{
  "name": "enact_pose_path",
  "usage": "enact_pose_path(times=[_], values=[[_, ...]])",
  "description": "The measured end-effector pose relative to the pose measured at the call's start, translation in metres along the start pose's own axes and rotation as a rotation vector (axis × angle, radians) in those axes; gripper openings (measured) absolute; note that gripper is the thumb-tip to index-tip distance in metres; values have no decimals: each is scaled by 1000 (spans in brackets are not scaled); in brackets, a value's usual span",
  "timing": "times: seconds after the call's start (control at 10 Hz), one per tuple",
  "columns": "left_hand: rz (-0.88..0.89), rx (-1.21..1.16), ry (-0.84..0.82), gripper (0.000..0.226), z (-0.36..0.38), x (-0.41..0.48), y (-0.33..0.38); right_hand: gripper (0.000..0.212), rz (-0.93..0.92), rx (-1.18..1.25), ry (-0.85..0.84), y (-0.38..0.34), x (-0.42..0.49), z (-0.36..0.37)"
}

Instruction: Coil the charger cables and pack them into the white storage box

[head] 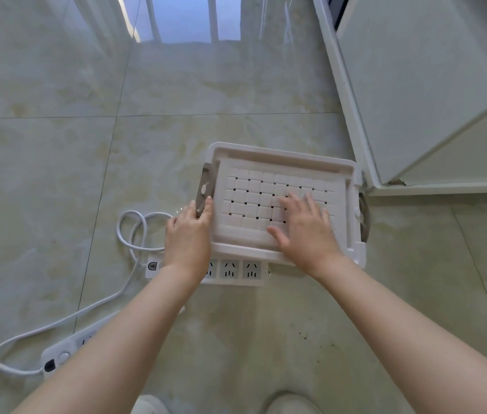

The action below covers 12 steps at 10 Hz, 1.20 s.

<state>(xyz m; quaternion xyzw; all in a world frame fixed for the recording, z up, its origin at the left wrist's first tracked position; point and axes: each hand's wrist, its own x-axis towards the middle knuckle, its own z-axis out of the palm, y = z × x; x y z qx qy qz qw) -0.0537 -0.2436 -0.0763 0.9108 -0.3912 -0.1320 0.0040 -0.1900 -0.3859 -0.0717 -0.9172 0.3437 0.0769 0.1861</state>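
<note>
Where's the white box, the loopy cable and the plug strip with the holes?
white storage box (254, 204), head view, on its woven lid.
cable (118, 230), head view, left bend of its loop.
power strip (251, 269), head view, on a socket.

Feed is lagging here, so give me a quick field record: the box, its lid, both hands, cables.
box: white storage box on the tiled floor, woven-pattern lid on top
left hand: pinches the grey latch on the box's left side
right hand: flat on the lid, fingers straight
cable: white cable looped on the floor left of the box, outside it
power strips: one at the box's near edge, another lower left
latch state: cannot tell
</note>
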Motion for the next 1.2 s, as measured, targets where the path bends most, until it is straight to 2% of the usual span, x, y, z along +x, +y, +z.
enact_pose_path(times=[0.1,0.2,0.3,0.4,0.5,0.7,0.9,1.1,1.2], values=[[22,106,-1,70,-7,3,14,66,237,29,417,30,-14,3],[81,33,-34,65,-7,7,36,80,651,263,362,58,-17,-2],[156,-12,-84,58,1,6,53,74,766,618,283,72,-10,-1],[150,-24,-85,57,5,5,54,61,710,564,410,68,-13,-1],[144,-14,-86,57,5,5,53,53,617,366,400,53,-23,0],[142,13,-96,56,8,5,54,54,478,80,204,45,-33,1],[129,22,-129,55,4,4,55,51,469,-93,59,41,-30,4],[148,73,-199,55,-9,6,59,60,475,-214,-95,40,-24,-7],[205,149,-215,51,-25,7,56,59,517,-155,-166,35,-22,-29]])
